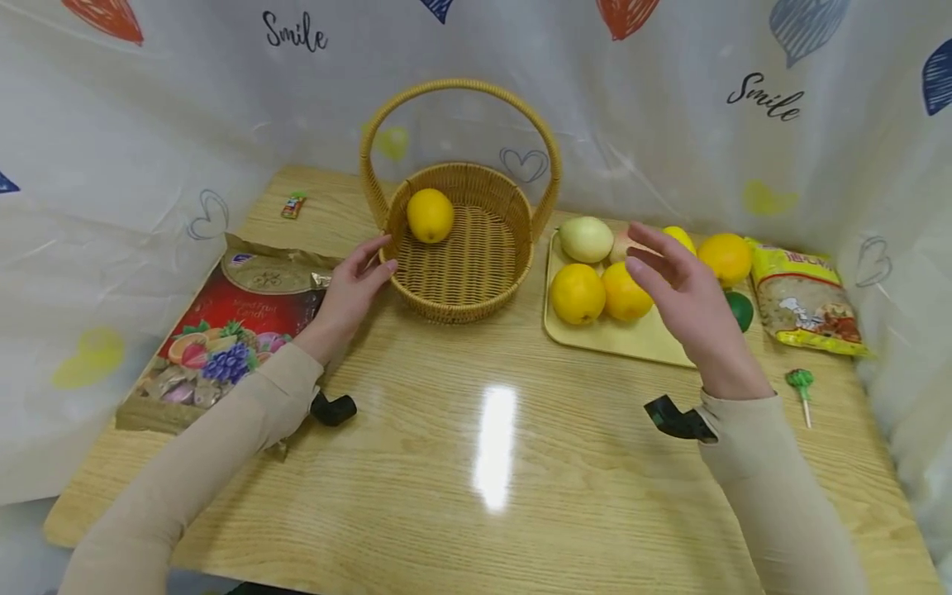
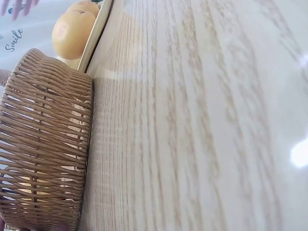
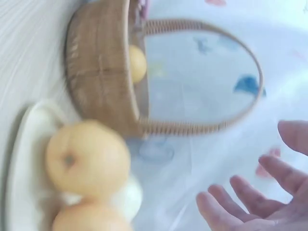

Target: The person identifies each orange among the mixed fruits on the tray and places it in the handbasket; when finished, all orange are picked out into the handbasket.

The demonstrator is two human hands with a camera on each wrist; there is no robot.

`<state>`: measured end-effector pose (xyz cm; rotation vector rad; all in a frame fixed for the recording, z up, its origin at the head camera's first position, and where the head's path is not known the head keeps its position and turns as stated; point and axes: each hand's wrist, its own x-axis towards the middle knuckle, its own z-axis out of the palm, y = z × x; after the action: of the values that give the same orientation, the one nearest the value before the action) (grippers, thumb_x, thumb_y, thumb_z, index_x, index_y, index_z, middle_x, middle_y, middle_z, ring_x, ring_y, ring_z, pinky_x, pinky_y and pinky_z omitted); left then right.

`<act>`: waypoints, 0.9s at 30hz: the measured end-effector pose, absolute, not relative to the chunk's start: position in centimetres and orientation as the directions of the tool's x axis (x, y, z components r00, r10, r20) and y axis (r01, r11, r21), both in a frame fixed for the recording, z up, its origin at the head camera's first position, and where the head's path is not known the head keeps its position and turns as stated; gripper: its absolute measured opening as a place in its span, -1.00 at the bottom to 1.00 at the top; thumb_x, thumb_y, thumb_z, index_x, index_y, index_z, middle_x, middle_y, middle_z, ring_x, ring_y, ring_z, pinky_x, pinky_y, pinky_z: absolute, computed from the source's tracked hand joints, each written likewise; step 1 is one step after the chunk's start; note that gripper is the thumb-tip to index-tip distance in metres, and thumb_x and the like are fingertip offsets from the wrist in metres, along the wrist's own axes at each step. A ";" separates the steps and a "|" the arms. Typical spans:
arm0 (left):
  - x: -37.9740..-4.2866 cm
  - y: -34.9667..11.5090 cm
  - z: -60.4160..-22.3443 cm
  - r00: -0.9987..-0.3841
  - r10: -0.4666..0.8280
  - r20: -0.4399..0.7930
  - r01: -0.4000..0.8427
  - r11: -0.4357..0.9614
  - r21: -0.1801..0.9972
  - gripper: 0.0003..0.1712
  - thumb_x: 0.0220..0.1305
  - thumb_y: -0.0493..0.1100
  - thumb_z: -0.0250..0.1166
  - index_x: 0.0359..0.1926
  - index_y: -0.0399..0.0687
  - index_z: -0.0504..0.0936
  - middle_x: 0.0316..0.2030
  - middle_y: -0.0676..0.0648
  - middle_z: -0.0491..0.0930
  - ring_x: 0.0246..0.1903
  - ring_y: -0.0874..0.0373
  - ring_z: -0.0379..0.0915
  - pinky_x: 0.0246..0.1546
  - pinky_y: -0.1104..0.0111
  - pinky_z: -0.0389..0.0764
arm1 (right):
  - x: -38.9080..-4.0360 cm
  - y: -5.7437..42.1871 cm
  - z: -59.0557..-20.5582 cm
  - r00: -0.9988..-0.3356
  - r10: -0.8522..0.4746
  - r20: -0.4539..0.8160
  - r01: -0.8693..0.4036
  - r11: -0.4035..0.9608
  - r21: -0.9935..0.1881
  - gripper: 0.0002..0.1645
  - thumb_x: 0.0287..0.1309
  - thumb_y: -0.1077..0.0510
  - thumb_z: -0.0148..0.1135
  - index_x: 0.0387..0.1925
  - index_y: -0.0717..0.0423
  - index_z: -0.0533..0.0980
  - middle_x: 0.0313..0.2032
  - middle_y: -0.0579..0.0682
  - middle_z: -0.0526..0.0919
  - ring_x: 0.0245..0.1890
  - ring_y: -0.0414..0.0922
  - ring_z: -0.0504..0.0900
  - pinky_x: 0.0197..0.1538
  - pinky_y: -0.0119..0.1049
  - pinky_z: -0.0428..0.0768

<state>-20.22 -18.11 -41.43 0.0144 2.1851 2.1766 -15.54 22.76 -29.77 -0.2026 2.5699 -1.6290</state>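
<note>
The wicker basket [image 1: 459, 310] with its tall handle stands at the back middle, one orange [image 1: 430, 216] lying in its left side. My left hand [image 1: 349, 289] rests at the basket's left rim, thumb and fingers lightly extended; in the left wrist view only fingertips show, beside the basket [image 2: 45, 144]. Over the cream tray [image 1: 647, 345] hovers my right hand [image 1: 695, 318], fingers spread and holding nothing. On that tray are two oranges in front, one being this orange [image 1: 578, 294], a pale green round fruit [image 1: 586, 240], and other fruit partly hidden by the hand.
Left lies a large mixed fruit candy bag [image 1: 238, 310], with a small wrapped candy [image 1: 293, 205] behind it. Right of the tray are a yellow snack packet [image 1: 806, 297] and a green lollipop [image 1: 800, 380]. A patterned white curtain [image 1: 461, 41] hangs behind the table.
</note>
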 end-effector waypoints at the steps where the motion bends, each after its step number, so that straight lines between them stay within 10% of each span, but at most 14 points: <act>1: -20.2 -18.1 -41.4 -0.998 0.047 -0.038 -0.038 0.002 0.999 -0.35 0.43 -0.14 0.18 0.47 -0.09 0.23 0.51 -0.07 -0.01 0.46 0.02 -0.04 0.37 0.27 0.26 | -15.3 23.5 -30.2 -0.992 -0.122 -0.003 -0.045 0.391 -0.919 -0.32 0.37 -0.11 0.13 0.45 -0.20 0.23 0.43 -0.12 0.23 0.38 -0.07 0.27 0.37 -0.22 0.33; 9: -20.2 -18.2 -41.5 -0.998 0.058 -0.034 -0.035 -0.009 0.999 -0.35 0.44 -0.12 0.17 0.47 -0.09 0.22 0.51 -0.04 -0.02 0.46 0.04 -0.04 0.36 0.25 0.27 | -14.4 28.7 -32.8 -0.998 0.051 -0.034 0.044 0.194 -0.980 -0.27 0.35 -0.03 0.17 0.48 -0.12 0.18 0.45 0.03 0.12 0.30 -0.08 0.24 0.16 -0.56 0.45; 27: -20.0 -18.1 -41.5 -0.998 0.061 -0.021 -0.022 -0.009 1.000 -0.37 0.45 -0.11 0.16 0.47 -0.06 0.23 0.52 -0.03 -0.05 0.46 0.05 -0.05 0.38 0.28 0.23 | -15.6 30.2 -37.2 -0.964 -0.096 -0.248 0.172 0.487 -0.856 -0.02 0.34 -0.24 0.11 0.54 -0.39 -0.26 0.54 0.02 -0.26 0.48 0.15 -0.02 0.41 0.23 0.09</act>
<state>-20.00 -18.09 -41.54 0.0431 2.1691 2.1907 -15.60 30.18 -37.18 0.0641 2.4725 -1.4674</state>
